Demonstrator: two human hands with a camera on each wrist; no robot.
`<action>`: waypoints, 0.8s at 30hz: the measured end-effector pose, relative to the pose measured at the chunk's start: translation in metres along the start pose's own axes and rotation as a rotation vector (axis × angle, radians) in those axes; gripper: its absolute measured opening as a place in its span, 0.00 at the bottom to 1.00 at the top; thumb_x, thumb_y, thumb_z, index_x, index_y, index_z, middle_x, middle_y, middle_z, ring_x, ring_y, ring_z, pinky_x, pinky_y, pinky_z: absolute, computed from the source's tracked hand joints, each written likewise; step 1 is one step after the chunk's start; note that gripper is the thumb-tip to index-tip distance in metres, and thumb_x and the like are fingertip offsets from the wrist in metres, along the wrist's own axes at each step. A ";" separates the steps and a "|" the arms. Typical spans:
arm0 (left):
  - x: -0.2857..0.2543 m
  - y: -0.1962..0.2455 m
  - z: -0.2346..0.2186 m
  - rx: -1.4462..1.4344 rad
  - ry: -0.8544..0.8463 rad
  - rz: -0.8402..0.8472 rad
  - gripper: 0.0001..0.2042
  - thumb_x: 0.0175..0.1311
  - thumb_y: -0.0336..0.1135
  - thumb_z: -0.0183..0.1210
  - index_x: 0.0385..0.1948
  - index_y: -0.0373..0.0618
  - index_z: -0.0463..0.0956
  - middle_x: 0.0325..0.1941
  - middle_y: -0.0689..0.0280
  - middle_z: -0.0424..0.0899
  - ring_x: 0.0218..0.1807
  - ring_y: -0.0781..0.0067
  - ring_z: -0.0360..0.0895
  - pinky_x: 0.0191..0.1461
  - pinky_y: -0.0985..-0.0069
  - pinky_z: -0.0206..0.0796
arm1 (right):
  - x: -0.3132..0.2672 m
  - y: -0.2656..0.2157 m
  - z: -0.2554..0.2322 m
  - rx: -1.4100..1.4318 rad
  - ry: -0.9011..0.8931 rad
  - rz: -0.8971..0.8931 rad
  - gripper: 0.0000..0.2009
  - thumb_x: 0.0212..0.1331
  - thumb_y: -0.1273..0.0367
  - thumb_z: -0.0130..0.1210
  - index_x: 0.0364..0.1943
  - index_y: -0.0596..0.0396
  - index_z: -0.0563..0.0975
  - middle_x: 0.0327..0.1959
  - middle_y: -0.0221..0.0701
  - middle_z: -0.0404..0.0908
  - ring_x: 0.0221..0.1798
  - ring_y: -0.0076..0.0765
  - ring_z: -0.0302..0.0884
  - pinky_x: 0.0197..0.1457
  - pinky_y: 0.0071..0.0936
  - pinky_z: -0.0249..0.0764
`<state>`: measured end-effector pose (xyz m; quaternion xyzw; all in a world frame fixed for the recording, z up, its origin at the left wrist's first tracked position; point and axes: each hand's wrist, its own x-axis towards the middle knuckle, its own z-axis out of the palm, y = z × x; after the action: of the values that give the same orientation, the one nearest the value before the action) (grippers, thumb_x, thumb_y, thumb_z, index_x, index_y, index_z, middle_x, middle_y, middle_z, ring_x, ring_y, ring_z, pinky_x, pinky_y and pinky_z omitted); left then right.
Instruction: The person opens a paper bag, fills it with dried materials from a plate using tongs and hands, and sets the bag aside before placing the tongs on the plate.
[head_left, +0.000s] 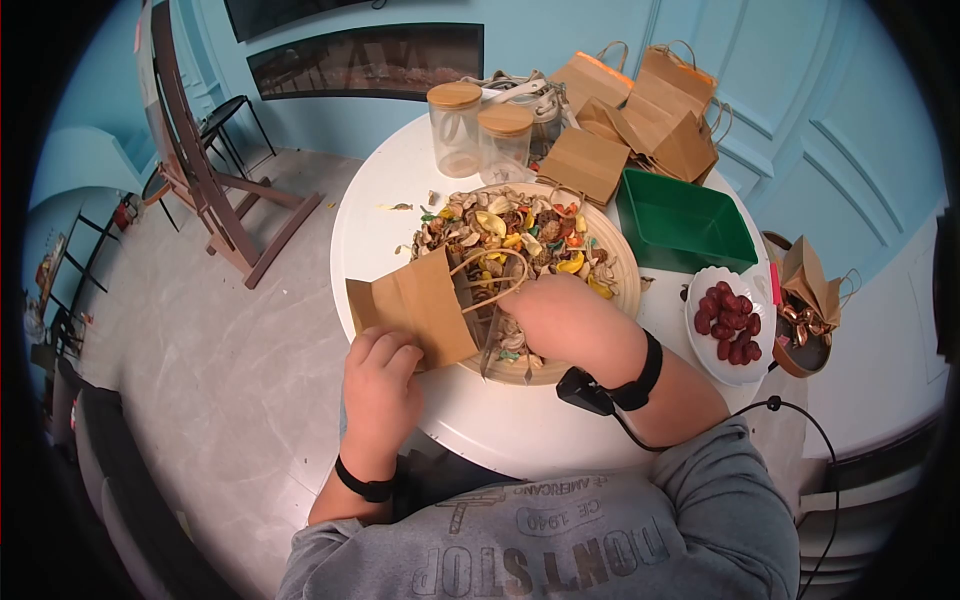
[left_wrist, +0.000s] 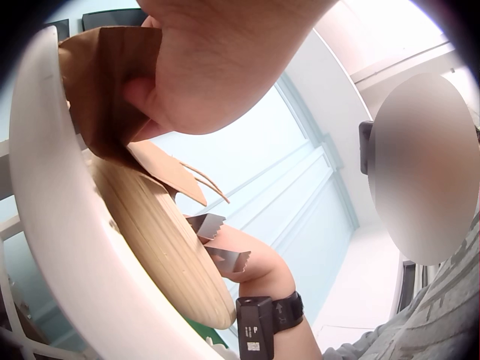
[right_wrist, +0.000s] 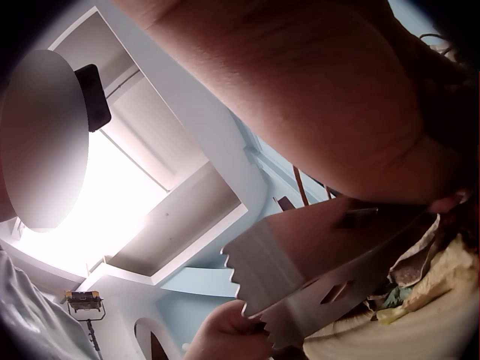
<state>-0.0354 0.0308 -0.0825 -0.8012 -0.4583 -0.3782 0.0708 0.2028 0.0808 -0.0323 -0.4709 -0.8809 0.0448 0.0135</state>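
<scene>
presently, the governing relation is between the paper bag [head_left: 425,310] and the metal tongs [right_wrist: 277,247]. the bag lies tilted over the left side of the round tray [head_left: 628,275], close to the left edge of the counter [head_left: 375,220]. its long axis appears to run left to right, with the handle end toward the right hand [head_left: 570,325].

the left hand [head_left: 383,385] holds the bag at its near side, thumb pressed against the paper; it is the nearer hand to the bag's body. the right hand holds the tongs above the tray, just beside the handle loop. the serrated ends stand apart from each other and point toward the near edge of the counter; whether the right fingertips touch the handle cannot be told.

the tray carries a dried mix [head_left: 545,232] of brown, yellow and orange pieces. toward the far edge of the counter stand two lidded jars [head_left: 455,125] and a group of brown bags [head_left: 660,110]. the green bin [head_left: 690,225] sits between the tray and the right edge, with the plate of dates [head_left: 735,322] nearer the person.

beyond the counter, the room has pale blue walls [head_left: 800,130], a grey floor [head_left: 230,370] and a wooden easel [head_left: 205,170] to the left.
</scene>
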 end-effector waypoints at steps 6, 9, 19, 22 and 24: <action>0.001 0.002 0.000 -0.009 0.009 -0.013 0.12 0.35 0.16 0.54 0.26 0.39 0.77 0.37 0.59 0.82 0.45 0.52 0.76 0.49 0.62 0.71 | -0.001 0.000 -0.001 0.010 0.010 -0.005 0.11 0.48 0.76 0.56 0.38 0.56 0.80 0.33 0.41 0.83 0.41 0.49 0.82 0.45 0.42 0.77; 0.002 0.004 -0.001 -0.015 0.008 -0.030 0.12 0.36 0.14 0.54 0.25 0.39 0.78 0.36 0.59 0.82 0.45 0.52 0.77 0.49 0.62 0.72 | -0.001 0.000 -0.001 0.004 0.009 -0.006 0.10 0.48 0.75 0.56 0.37 0.56 0.80 0.33 0.41 0.83 0.41 0.49 0.82 0.45 0.42 0.77; 0.002 0.003 -0.001 -0.008 0.004 -0.028 0.12 0.36 0.15 0.53 0.25 0.39 0.78 0.36 0.59 0.82 0.45 0.51 0.77 0.49 0.62 0.71 | -0.001 0.003 0.003 -0.034 0.049 -0.060 0.09 0.52 0.75 0.53 0.38 0.57 0.79 0.28 0.40 0.83 0.35 0.48 0.83 0.40 0.42 0.78; 0.002 0.004 -0.001 -0.013 0.007 -0.032 0.12 0.36 0.15 0.53 0.25 0.39 0.77 0.36 0.59 0.82 0.45 0.51 0.77 0.49 0.62 0.71 | 0.000 0.003 0.004 -0.029 0.059 -0.064 0.09 0.52 0.75 0.53 0.38 0.57 0.79 0.28 0.40 0.82 0.35 0.48 0.83 0.40 0.42 0.78; 0.002 0.003 -0.001 -0.013 0.006 -0.031 0.12 0.36 0.15 0.53 0.25 0.39 0.77 0.36 0.59 0.82 0.45 0.51 0.77 0.49 0.62 0.71 | 0.000 0.003 0.004 -0.028 0.060 -0.064 0.09 0.52 0.75 0.53 0.38 0.58 0.79 0.28 0.40 0.82 0.35 0.48 0.83 0.40 0.42 0.78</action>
<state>-0.0328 0.0301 -0.0799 -0.7932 -0.4680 -0.3848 0.0610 0.2054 0.0819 -0.0363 -0.4438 -0.8952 0.0181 0.0348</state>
